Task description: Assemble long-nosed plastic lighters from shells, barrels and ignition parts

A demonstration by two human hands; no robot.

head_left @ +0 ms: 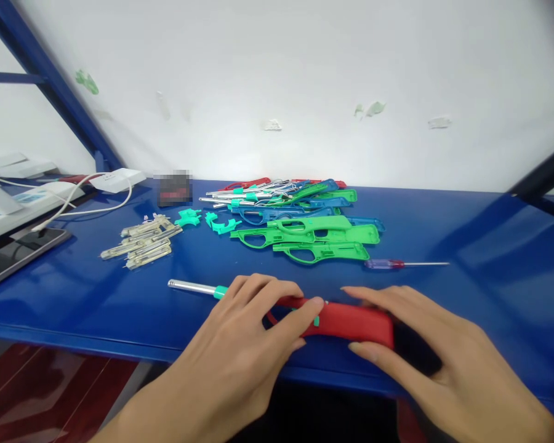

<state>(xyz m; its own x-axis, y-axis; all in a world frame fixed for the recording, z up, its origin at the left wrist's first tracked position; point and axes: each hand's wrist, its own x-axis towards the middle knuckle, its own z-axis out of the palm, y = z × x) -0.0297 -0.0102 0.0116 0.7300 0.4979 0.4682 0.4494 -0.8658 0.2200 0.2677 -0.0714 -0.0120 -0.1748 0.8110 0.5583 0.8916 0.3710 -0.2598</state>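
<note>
A red long-nosed lighter (351,320) with a silver metal tube and a teal collar lies level just above or on the blue table near its front edge. My left hand (247,332) is closed over its trigger end, thumb along the near side, hiding much of the trigger loop. My right hand (425,344) straddles the red handle's right end, thumb below and fingers above, spread apart; a small gap shows above the handle. Behind the hands lie green lighter shell halves (346,252) and a purple-handled screwdriver (385,264).
Clear fuel tanks (148,241) lie piled at left beside teal plastic pieces (221,225). Farther back is a heap of metal tubes (233,197) and coloured shells. A phone (23,252), white cable (132,195) and power strip (37,203) occupy the left edge. A white wall (305,74) stands behind.
</note>
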